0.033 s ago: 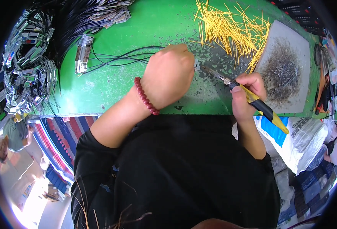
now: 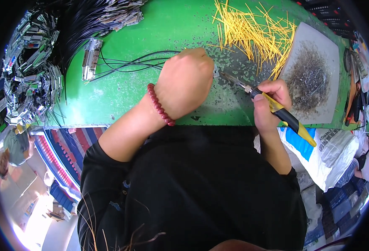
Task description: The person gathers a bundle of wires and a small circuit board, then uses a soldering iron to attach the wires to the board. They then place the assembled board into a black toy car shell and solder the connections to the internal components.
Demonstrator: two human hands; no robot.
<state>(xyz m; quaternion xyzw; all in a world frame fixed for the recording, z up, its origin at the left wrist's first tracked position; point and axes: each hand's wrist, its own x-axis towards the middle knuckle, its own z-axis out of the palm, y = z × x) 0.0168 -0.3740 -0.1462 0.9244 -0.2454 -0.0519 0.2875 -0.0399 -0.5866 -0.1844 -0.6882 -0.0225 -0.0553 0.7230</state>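
Note:
My right hand grips a soldering iron with a yellow and black handle. Its dark tip points up and left, toward a small silvery piece at the edge of my left hand. My left hand, wearing a red bead bracelet, is curled with its back showing, the fingers hidden beneath. Black cables run into it from a rectangular silvery metal part lying at the left. Whether the tip touches the silvery piece I cannot tell.
Thin yellow sticks lie heaped on the green worktable. A grey board with dark residue is at right, hand tools beyond it. Many silvery parts and cables pile up at left. A white bag hangs below the edge.

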